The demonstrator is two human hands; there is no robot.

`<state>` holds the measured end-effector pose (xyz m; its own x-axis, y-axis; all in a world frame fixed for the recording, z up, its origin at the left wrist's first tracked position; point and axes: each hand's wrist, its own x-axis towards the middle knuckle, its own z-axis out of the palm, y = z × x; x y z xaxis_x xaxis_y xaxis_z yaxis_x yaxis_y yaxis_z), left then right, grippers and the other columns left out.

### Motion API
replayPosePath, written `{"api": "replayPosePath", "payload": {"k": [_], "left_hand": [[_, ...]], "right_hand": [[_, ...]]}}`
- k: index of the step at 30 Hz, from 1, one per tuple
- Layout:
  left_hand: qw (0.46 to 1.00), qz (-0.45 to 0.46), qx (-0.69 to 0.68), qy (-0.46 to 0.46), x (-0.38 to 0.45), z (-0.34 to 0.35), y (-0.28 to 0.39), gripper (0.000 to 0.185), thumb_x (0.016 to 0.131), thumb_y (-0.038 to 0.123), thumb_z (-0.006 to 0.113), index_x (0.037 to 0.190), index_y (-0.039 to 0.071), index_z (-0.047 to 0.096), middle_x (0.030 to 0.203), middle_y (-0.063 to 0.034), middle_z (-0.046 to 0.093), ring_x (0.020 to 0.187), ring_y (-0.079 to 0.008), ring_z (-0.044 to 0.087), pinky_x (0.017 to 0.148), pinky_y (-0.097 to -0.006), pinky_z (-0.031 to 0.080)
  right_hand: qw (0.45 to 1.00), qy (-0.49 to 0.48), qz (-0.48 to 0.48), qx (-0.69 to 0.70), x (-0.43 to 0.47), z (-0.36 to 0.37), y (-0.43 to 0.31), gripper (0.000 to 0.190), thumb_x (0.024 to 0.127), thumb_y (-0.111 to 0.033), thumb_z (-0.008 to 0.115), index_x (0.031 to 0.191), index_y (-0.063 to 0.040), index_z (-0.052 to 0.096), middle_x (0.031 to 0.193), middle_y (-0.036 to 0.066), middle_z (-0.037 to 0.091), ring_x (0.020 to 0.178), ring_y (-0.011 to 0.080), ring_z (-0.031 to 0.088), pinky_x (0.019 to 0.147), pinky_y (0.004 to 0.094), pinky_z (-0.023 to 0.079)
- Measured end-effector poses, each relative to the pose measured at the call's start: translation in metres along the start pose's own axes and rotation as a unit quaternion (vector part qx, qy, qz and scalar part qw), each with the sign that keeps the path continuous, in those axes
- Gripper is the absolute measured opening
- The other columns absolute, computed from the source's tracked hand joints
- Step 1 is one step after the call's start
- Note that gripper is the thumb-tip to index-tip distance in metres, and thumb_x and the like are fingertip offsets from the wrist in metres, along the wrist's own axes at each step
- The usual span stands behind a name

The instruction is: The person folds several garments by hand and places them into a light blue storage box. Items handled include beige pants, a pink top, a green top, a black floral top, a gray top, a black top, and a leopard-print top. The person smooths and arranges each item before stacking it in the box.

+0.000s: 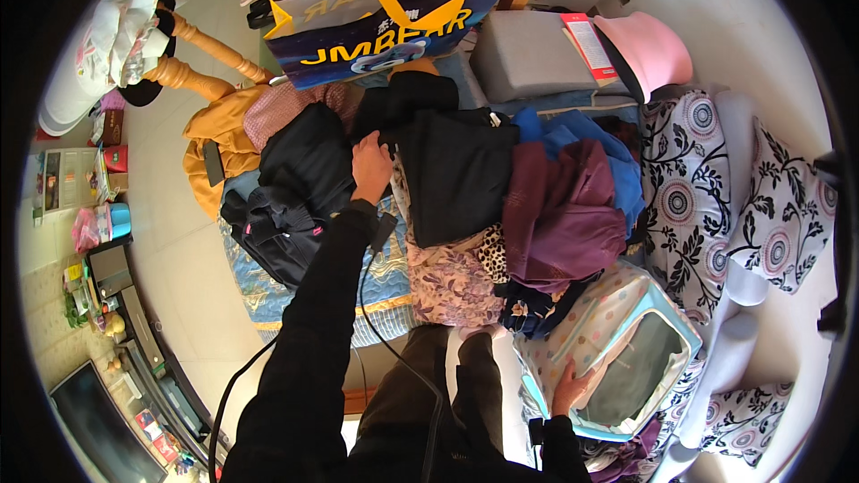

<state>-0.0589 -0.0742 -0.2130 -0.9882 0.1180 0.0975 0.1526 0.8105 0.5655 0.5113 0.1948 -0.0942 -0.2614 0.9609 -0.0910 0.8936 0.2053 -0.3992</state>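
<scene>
My left hand (372,168) is at the lower edge of a black garment (402,104), its fingers curled against the dark cloth. A flat-folded black garment (460,178) lies just right of that hand, and a heap of black clothing (302,131) lies left of it. My right hand (572,389) grips the near side of a tilted fabric storage box (570,335) with polka dots, light-blue trim and a clear window. Purple clothing (564,221), blue clothing (584,141) and a floral folded cloth (453,282) surround these.
Behind the clothes stands a large shopping bag (389,27) with yellow handles. A grey cushion block (530,47) and a pink hat (647,54) are at the back right. Patterned cushions (684,201) line the right. A phone (213,163) lies on mustard cloth (201,127); a cable (382,329) crosses before me.
</scene>
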Motion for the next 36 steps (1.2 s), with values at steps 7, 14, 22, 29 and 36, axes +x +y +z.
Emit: {"api": "replayPosePath", "payload": {"k": [7,14,22,29,36], "left_hand": [[0.961,0.075,0.171,-0.206,0.044,0.004,0.004,0.043,0.084,0.012,0.068,0.126,0.009,0.06,0.124,-0.0109,0.062,0.118,-0.0331,0.055,0.095,-0.048,0.047],[0.964,0.053,0.071,-0.251,0.085,0.028,-0.011,0.033,0.083,0.011,0.065,0.116,0.01,0.071,0.11,-0.0209,0.069,0.103,-0.0406,0.065,0.09,-0.0483,0.053],[0.921,0.065,0.066,-0.378,0.12,0.056,-0.024,0.033,0.084,0.026,0.071,0.113,0.01,0.073,0.104,-0.0187,0.07,0.1,-0.0404,0.065,0.088,-0.046,0.053],[0.931,0.063,0.003,-0.36,0.108,0.106,-0.037,0.028,0.09,0.024,0.061,0.104,0.001,0.07,0.109,-0.028,0.066,0.107,-0.0447,0.062,0.089,-0.0504,0.051],[0.905,-0.06,-0.165,-0.389,0.024,0.081,0.002,0.035,0.078,0.027,0.071,0.101,0.0,0.071,0.093,-0.0261,0.07,0.094,-0.0436,0.067,0.079,-0.0468,0.054]], "right_hand": [[1.0,0.016,0.001,0.006,-0.003,-0.002,-0.01,0.05,0.089,-0.027,0.071,0.12,0.007,0.052,0.098,0.031,0.065,0.09,0.0456,0.063,0.078,0.0487,0.049],[0.999,-0.007,0.032,0.007,0.0,0.002,0.009,0.053,0.088,-0.028,0.071,0.122,0.008,0.051,0.103,0.031,0.062,0.094,0.0463,0.061,0.084,0.0501,0.047],[0.985,0.115,-0.125,-0.037,-0.007,-0.036,-0.075,0.044,0.088,-0.015,0.065,0.127,0.001,0.052,0.119,0.018,0.057,0.111,0.0354,0.05,0.098,0.0461,0.041],[0.88,-0.375,-0.188,0.223,-0.013,0.075,-0.253,0.065,0.086,-0.006,0.072,0.143,-0.003,0.041,0.139,0.015,0.048,0.122,0.0263,0.054,0.1,0.0387,0.046],[0.905,-0.27,-0.163,0.284,0.002,0.186,-0.382,0.125,0.069,-0.036,0.09,0.153,0.005,0.008,0.15,0.031,0.026,0.138,0.0403,0.032,0.116,0.0448,0.027]]}}
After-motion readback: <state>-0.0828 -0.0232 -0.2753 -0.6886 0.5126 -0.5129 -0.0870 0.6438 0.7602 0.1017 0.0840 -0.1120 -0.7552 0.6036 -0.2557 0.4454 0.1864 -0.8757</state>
